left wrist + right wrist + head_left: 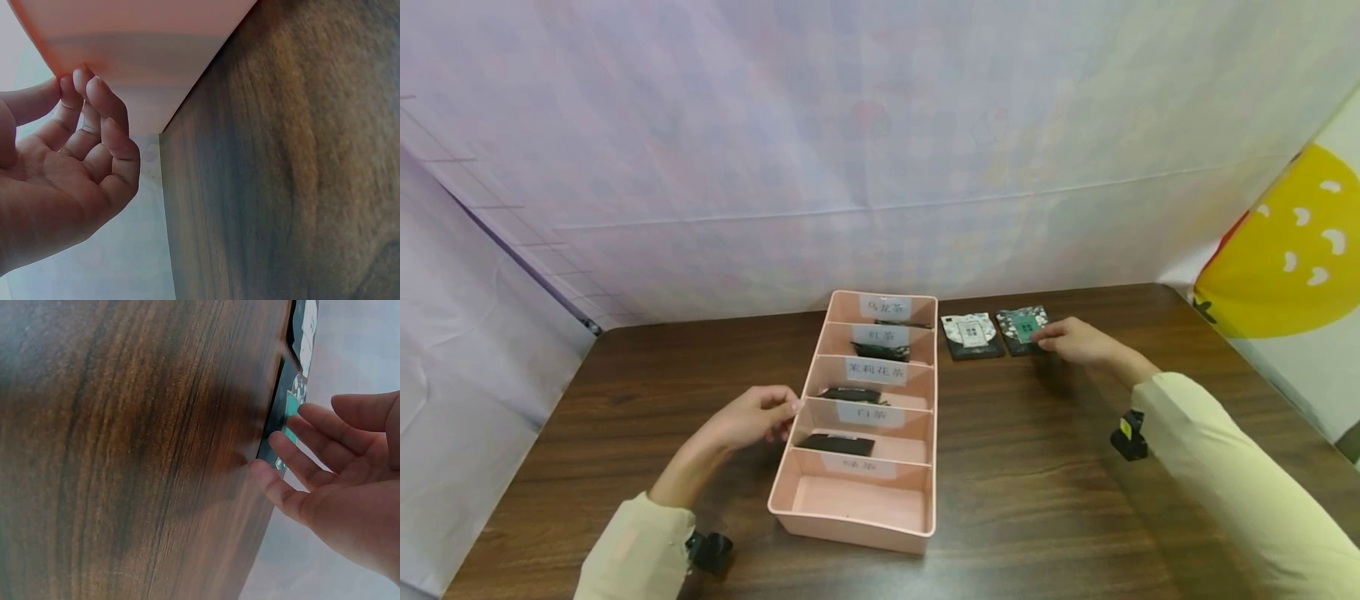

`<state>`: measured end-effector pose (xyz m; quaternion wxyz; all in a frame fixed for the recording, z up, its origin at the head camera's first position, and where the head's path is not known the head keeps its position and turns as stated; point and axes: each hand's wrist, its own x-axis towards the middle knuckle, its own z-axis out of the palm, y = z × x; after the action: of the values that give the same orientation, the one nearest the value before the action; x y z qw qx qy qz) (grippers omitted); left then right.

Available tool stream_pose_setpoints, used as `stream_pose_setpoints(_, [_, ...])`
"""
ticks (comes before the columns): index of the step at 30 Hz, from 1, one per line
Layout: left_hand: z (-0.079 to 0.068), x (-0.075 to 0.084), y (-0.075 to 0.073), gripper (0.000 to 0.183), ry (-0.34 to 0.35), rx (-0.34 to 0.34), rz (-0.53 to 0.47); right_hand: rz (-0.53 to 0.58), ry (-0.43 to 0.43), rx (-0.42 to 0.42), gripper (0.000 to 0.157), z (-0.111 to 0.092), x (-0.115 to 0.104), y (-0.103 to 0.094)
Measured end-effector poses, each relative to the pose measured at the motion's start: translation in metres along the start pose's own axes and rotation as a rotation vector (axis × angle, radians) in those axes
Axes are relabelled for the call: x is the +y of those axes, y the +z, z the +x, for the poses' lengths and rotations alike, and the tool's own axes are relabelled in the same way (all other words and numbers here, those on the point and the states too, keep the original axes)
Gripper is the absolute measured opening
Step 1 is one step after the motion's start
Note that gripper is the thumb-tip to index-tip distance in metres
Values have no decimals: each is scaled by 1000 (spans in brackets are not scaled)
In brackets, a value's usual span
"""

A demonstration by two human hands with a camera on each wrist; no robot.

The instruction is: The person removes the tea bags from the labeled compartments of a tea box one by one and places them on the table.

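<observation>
A pink divided box (854, 529) with labelled compartments stands on the table. My left hand (758, 418) is at its left side, and thumb and fingertips pinch the rim in the left wrist view. Dark tea sachets sit in several compartments, among them one flat black sachet (837, 445). My right hand (1078, 343) reaches to a tea sachet with a green label (1019, 332), right of the box. Its fingers are spread and slightly bent over the near right edge of that sachet. Beside it lies a tea sachet with a white label (973, 335).
The brown wooden table (1022, 517) extends on both sides of the box. A pale patterned cloth (865, 167) hangs along the back edge. At the far right is a yellow printed shape (1292, 250) on a white surface.
</observation>
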<state>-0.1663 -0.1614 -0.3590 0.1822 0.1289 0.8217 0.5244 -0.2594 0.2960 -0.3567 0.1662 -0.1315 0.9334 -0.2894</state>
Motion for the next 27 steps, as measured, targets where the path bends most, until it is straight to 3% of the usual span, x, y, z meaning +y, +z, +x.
stream_pose_setpoints(27, [1,1,1,17,-13,9,10,-3,25,35,37,-2,4,-7])
